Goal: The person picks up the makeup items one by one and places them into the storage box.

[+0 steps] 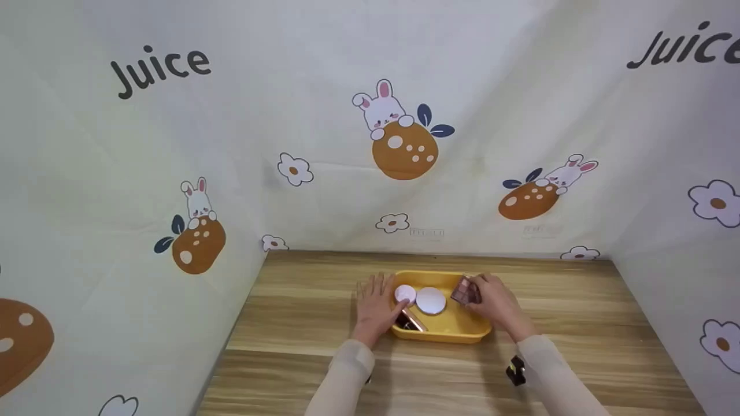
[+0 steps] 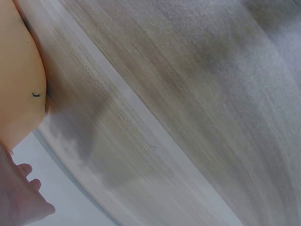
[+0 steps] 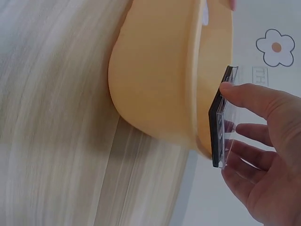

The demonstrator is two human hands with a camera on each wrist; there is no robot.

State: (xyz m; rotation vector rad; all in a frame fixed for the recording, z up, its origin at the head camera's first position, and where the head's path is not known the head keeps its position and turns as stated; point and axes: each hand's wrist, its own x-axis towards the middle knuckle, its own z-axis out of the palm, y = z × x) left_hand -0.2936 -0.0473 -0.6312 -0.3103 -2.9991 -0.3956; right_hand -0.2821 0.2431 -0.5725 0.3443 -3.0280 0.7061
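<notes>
A yellow plastic tray (image 1: pixel 454 326) stands on the table. My right hand (image 1: pixel 498 300) pinches an eyeshadow palette (image 1: pixel 462 290) over the tray's right end. In the right wrist view, the palette (image 3: pixel 217 125) shows a black base and clear lid, with the thumb on one edge and fingers at its lid side. My left hand (image 1: pixel 376 306) rests at the tray's left rim, fingers straight and spread outside, thumb reaching over. Inside lie a small pale pink round case (image 1: pixel 405 294), a larger white round case (image 1: pixel 430 301), and a dark tube with a rose-gold part (image 1: pixel 414 319).
The wood-grain table (image 1: pixel 300 306) extends around the tray. Printed cloth walls (image 1: pixel 324 208) enclose it at the back and both sides. A black clip-like item (image 1: pixel 516 370) sits by the right sleeve.
</notes>
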